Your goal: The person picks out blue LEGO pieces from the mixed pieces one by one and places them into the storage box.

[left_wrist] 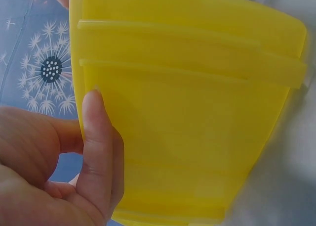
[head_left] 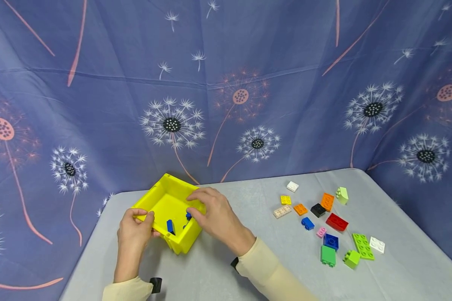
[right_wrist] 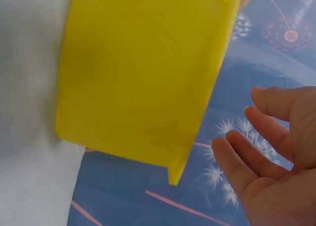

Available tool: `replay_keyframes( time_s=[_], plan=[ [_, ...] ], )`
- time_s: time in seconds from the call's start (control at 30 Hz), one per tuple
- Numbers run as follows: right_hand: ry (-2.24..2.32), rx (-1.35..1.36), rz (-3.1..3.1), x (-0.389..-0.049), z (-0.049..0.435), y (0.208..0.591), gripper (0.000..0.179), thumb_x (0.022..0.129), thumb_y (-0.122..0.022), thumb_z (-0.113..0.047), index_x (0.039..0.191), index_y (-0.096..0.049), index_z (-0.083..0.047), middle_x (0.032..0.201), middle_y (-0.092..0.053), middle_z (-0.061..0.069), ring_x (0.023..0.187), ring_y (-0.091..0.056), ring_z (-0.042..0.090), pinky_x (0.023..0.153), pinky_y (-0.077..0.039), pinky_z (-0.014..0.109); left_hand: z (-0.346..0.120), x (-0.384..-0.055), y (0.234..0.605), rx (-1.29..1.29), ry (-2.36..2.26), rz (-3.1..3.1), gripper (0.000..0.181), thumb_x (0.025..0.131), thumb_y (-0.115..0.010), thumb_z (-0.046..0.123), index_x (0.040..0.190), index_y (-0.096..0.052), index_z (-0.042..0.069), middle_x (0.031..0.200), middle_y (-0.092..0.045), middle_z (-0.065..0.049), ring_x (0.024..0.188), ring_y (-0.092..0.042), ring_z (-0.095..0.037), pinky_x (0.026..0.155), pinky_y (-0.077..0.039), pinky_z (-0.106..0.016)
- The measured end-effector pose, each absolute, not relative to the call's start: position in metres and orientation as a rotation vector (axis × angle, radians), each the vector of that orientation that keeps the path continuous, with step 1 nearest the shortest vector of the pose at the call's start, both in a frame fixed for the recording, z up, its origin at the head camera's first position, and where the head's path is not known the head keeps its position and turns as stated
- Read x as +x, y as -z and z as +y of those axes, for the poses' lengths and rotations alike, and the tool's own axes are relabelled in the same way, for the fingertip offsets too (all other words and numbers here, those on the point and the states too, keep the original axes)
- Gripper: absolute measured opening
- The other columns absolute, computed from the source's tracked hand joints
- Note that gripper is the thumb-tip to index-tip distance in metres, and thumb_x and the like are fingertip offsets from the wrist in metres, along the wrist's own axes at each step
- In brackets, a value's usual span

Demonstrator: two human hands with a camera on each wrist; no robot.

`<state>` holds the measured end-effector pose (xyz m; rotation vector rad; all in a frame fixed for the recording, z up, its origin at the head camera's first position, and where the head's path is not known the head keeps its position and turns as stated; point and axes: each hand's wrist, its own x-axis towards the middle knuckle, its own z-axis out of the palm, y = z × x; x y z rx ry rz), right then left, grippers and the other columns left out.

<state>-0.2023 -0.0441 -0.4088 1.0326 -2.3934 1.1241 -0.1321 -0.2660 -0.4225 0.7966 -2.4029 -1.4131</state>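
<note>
One blue cloth (head_left: 305,108), printed with white and pink dandelions, fills the background and wraps round to the right, faintly creased. Below it spreads a pale grey table (head_left: 248,200) with rounded far corners. On the table's left side as the head view shows it is the yellow bin (head_left: 190,240), one corner toward the person; whether its base rests flat I cannot tell.

The step in hand seems to be work inside the bin, one side steadying it and the other busy over the rim. The right hand (head_left: 220,217) hangs at the far-side rim, fingers apart, nothing visible between them. The left hand (head_left: 135,228) is clamped on the bin's wall, thumb at the rim and fingers against the outside. To my eye, the next move calls for a firm left hold and right fingertips clear of the rim.

Well apart to the right lie scattered pieces, among them a lime plate (head_left: 363,246), a red brick (head_left: 337,222) and a green block (head_left: 328,256). Inside the bin are a blue brick (head_left: 170,227) and, near the right thumb, a partly hidden blue piece (head_left: 188,215). Smallest is a pink brick (head_left: 321,232) among the scatter.
</note>
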Motion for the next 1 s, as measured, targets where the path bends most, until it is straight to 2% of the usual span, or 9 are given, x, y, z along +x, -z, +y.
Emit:
replay_keyframes(
  time_s=[0.17, 0.33, 0.47, 0.73, 1.0],
  plan=[
    [-1.148, 1.004, -2.441, -0.207, -0.033, 0.402, 0.024, 0.094, -0.079, -0.021, 0.117, -0.075, -0.015, 0.125, -0.069, 0.001, 0.116, -0.066, 0.019, 0.097, -0.056, 0.034, -0.266, -0.132, 0.423, 0.789, 1.403, -2.403, 0.037, 0.103, -0.061, 0.026, 0.126, -0.049, 0.000, 0.082, -0.056, -0.012, 0.059, -0.073, -0.029, 0.048, -0.048, -0.029],
    [-1.182, 0.948, -2.467, -0.214, -0.017, 0.395, 0.023, 0.094, -0.078, -0.020, 0.117, -0.075, -0.017, 0.124, -0.068, 0.000, 0.105, -0.069, 0.023, 0.088, -0.058, 0.035, -0.266, -0.131, 0.422, 0.788, 1.413, -2.397, 0.036, 0.102, -0.061, 0.025, 0.125, -0.049, -0.001, 0.083, -0.056, -0.012, 0.060, -0.073, -0.030, 0.048, -0.049, -0.029],
    [-1.187, 0.865, -2.488, -0.219, -0.006, 0.390, 0.022, 0.094, -0.078, -0.020, 0.116, -0.076, -0.020, 0.123, -0.068, -0.001, 0.101, -0.071, 0.022, 0.087, -0.059, 0.035, -0.265, -0.132, 0.423, 0.783, 1.418, -2.387, 0.036, 0.102, -0.061, 0.024, 0.125, -0.049, -0.001, 0.082, -0.056, -0.012, 0.059, -0.073, -0.029, 0.048, -0.050, -0.029],
    [-1.167, 0.731, -2.497, -0.228, 0.029, 0.383, 0.018, 0.095, -0.077, -0.018, 0.113, -0.076, -0.019, 0.120, -0.069, -0.001, 0.113, -0.069, 0.022, 0.091, -0.059, 0.034, -0.262, -0.131, 0.426, 0.789, 1.415, -2.429, 0.037, 0.103, -0.061, 0.027, 0.126, -0.050, 0.000, 0.082, -0.059, -0.011, 0.060, -0.074, -0.028, 0.049, -0.048, -0.030],
    [-1.054, 0.604, -2.548, -0.233, 0.073, 0.386, 0.020, 0.094, -0.077, -0.022, 0.114, -0.076, -0.019, 0.123, -0.069, 0.005, 0.102, -0.074, 0.029, 0.087, -0.060, 0.044, -0.267, -0.130, 0.423, 0.760, 1.374, -2.433, 0.037, 0.102, -0.060, 0.027, 0.126, -0.050, 0.000, 0.081, -0.060, -0.011, 0.061, -0.074, -0.028, 0.049, -0.045, -0.031]
  ],
)
